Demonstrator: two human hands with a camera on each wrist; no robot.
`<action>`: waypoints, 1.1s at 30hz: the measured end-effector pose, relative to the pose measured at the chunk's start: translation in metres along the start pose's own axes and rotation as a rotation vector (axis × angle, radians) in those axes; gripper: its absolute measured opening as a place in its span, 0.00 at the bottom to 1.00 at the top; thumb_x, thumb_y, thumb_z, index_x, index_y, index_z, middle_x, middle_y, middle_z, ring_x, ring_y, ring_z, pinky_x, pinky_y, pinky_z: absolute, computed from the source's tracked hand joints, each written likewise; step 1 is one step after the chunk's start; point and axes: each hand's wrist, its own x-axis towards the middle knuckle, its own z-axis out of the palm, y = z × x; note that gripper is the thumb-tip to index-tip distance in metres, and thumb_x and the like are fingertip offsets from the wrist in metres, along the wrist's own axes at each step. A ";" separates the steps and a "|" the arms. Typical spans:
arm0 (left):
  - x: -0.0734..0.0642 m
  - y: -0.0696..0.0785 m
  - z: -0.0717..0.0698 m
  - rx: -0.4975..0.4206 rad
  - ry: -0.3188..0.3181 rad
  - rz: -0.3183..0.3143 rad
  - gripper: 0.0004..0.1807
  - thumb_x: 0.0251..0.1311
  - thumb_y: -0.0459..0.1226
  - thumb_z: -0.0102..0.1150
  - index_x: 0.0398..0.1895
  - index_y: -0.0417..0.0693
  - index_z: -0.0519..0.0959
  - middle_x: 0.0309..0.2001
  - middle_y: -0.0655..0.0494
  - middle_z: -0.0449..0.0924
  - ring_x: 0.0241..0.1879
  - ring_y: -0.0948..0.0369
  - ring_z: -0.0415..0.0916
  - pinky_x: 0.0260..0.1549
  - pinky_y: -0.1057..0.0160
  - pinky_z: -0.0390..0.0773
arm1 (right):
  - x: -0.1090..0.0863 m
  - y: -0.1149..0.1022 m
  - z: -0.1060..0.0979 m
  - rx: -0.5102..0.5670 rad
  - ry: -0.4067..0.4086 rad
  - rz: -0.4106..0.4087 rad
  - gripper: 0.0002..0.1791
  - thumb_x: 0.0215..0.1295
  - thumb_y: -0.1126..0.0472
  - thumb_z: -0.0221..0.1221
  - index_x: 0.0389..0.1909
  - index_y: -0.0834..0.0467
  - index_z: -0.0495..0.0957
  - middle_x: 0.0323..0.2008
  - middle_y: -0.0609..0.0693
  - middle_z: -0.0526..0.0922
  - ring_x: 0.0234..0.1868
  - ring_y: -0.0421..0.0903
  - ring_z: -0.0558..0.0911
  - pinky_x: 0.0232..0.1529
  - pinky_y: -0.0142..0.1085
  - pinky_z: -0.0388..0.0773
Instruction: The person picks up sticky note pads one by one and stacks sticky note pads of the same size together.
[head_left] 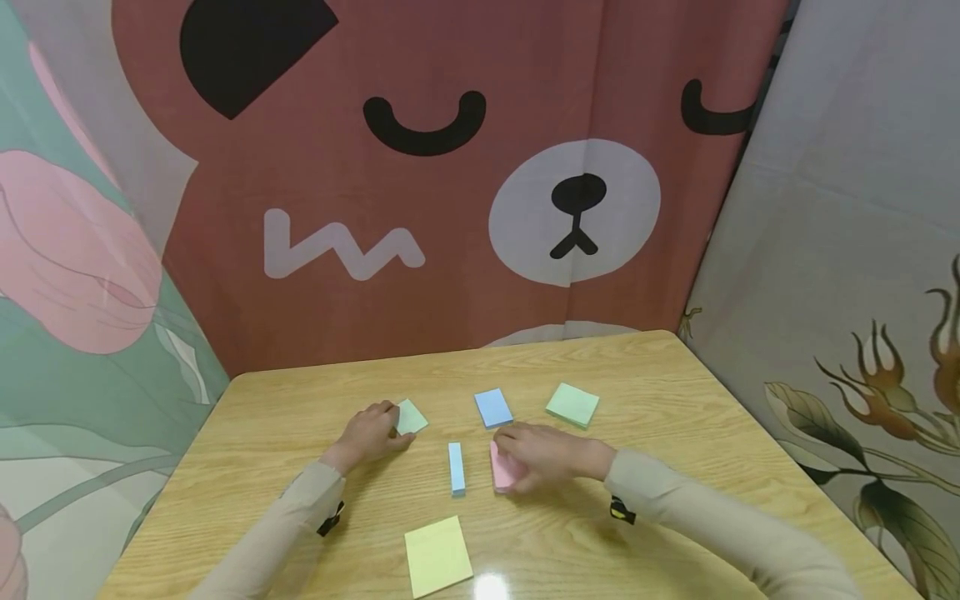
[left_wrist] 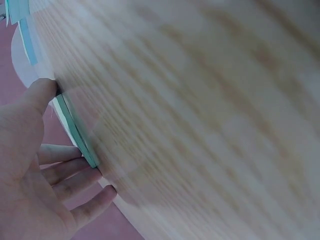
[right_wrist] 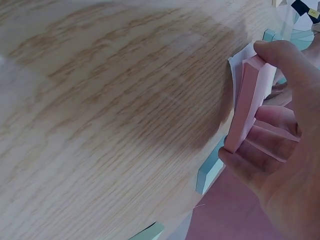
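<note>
My left hand (head_left: 372,435) holds a small light-green sticky note pad (head_left: 411,418) on the left half of the table. In the left wrist view the thumb sits at one end of this green pad (left_wrist: 75,129) and the fingertips at the other. A pink sticky note pad (head_left: 502,472) is gripped by my right hand (head_left: 546,454), which covers part of it from above. The right wrist view has the pink pad (right_wrist: 246,107) tilted between thumb and fingers, with a pale sheet (right_wrist: 238,67) showing beside it.
Between the hands lies a narrow light-blue pad (head_left: 457,471). A blue pad (head_left: 493,408) and a larger green pad (head_left: 573,405) are farther back. Nearer the front is a yellow pad (head_left: 438,557). A bear-printed curtain (head_left: 450,183) hangs behind the wooden table (head_left: 300,392).
</note>
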 end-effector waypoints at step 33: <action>0.001 -0.001 0.001 0.015 0.031 0.027 0.28 0.62 0.49 0.66 0.48 0.29 0.79 0.49 0.39 0.78 0.45 0.45 0.78 0.37 0.48 0.80 | 0.014 0.007 0.008 0.094 -0.007 -0.028 0.37 0.59 0.40 0.67 0.61 0.60 0.74 0.60 0.52 0.76 0.60 0.47 0.74 0.57 0.37 0.74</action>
